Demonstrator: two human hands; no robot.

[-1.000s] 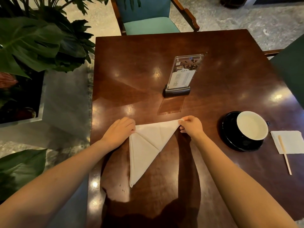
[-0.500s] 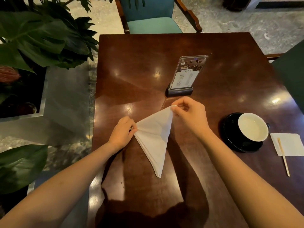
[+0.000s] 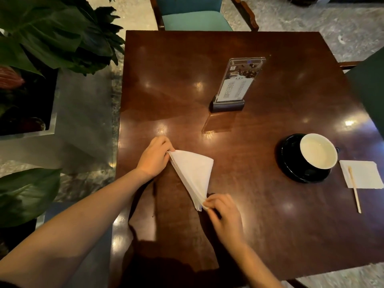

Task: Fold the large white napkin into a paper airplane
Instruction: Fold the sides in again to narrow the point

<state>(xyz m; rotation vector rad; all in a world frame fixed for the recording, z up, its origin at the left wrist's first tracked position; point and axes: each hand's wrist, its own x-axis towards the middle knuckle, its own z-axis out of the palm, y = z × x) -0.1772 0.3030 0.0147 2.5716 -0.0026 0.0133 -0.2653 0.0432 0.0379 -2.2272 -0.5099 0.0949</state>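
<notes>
**Both hands pinch folded napkin at opposite corners**

Left hand (image 3: 154,157) grips the far-left corner of the napkin (image 3: 192,173), fingers curled over the tip, thumb side hidden. Right hand (image 3: 223,215) pinches the near pointed tip between thumb and fingertips. Napkin is white, folded into a narrow layered triangle, long stacked edge running diagonally between the two hands, third corner pointing right and away. Whether it lies flat or is slightly lifted off the table (image 3: 259,215), cannot tell. Both forearms come in from the near edge, left one crossing off the table's left side.

Rest, relative to napkin:
- Table: dark glossy wood, napkin sits near its near-left part. Light spots reflect on the surface.
- Menu stand (image 3: 236,84): beyond the napkin, a bit right, clear holder tilted back in a dark base, print too small to read.
- Cup (image 3: 318,151): well right of napkin, white inside, sits on a black saucer (image 3: 291,163), offset toward its right side. Contents unclear.
- Small napkin (image 3: 365,175): further right, just beside the saucer, flat, near the table's right edge.
- Stirrer (image 3: 354,189): thin wooden stick lying across the small napkin, near end sticking out onto the table.
- Chair (image 3: 193,15): teal seat, far side of the table beyond the napkin.
- Plant (image 3: 54,32): large dark leaves left of the table, in a planter.
</notes>
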